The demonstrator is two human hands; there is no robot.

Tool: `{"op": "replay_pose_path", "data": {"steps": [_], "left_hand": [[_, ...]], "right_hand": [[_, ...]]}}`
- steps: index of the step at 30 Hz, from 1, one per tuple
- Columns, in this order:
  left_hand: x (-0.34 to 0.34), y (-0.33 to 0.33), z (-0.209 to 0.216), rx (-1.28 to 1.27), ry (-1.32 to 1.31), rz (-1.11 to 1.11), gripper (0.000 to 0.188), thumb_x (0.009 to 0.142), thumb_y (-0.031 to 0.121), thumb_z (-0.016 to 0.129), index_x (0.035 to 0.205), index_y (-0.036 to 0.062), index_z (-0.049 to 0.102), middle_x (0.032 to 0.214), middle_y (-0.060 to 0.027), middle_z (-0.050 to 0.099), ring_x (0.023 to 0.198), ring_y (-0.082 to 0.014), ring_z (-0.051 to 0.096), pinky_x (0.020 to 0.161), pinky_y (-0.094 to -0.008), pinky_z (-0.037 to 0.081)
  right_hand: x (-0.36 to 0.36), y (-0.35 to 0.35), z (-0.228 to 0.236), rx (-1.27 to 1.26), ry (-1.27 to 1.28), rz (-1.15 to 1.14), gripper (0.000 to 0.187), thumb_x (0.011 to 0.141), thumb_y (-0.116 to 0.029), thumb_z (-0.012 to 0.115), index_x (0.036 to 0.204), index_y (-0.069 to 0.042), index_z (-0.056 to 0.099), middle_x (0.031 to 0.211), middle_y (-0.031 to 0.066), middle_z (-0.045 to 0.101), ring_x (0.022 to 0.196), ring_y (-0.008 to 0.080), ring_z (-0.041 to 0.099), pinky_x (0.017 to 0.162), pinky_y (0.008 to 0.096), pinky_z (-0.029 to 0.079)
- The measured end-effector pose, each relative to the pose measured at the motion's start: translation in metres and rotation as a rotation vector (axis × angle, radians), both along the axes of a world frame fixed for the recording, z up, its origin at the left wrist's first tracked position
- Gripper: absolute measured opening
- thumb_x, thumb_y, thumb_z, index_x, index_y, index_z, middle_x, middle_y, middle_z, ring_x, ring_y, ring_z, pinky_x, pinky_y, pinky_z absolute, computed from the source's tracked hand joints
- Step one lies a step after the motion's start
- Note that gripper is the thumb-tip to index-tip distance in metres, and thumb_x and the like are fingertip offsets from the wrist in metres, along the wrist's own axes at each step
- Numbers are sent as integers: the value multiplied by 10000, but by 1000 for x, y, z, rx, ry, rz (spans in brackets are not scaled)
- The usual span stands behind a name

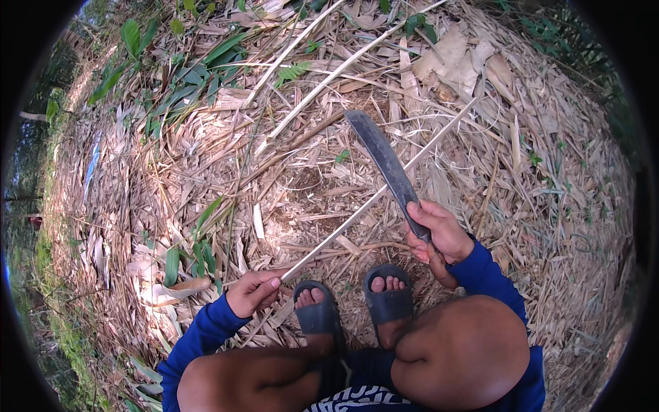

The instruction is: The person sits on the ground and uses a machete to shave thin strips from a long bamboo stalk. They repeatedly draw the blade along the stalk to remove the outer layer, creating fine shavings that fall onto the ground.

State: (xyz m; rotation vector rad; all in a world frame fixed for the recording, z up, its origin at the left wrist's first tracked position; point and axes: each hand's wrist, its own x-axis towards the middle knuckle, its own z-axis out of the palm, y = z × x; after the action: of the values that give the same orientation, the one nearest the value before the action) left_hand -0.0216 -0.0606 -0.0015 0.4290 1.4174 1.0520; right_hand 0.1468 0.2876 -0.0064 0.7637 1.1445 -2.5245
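My left hand (255, 292) pinches the near end of a thin, pale bamboo strip (336, 233), which slants up and away to the right. A machete (384, 161) with a dark, curved blade is in my right hand (439, 232). My fingers wrap low on the blade by the handle, the thumb pressed on its near part. The brown wooden handle (439, 266) hangs below that hand. The blade crosses over the strip near its middle; whether the two touch, I cannot tell.
Dry leaves and shavings (549, 206) cover the ground. Two more pale strips (329, 79) lie ahead. Green leafy plants (192, 75) grow at the far left, and a broad dry sheath (453, 58) lies at the far right. My sandalled feet (319, 305) are close below the strip.
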Motion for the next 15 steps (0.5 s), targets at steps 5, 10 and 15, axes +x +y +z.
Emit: {"op": "replay_pose_path", "data": {"steps": [5,10,15], "left_hand": [[7,17,2,22,82,24,386,1024,186,391,1351,-6,465,575,49,371,496,-48,332,470,-206,292],[13,58,8,74,68,24,388,1028,192,379,1358,6,463,579,51,369,501,-46,326,484,-209,296],[16,48,5,45,149,-9,388,1018,185,402,1361,13,465,598,57,380,529,-34,341,496,-209,292]], "right_hand": [[-2,-12,5,39,4,54,338,1013,-344,418,878,-37,459,560,52,461,417,128,434,398,253,395],[-11,-62,-2,-122,99,298,318,1015,-333,413,889,-44,451,584,39,464,439,113,444,407,250,396],[-9,-56,-7,-131,102,350,275,1012,-291,433,897,-42,456,616,31,469,471,112,459,445,251,410]]}}
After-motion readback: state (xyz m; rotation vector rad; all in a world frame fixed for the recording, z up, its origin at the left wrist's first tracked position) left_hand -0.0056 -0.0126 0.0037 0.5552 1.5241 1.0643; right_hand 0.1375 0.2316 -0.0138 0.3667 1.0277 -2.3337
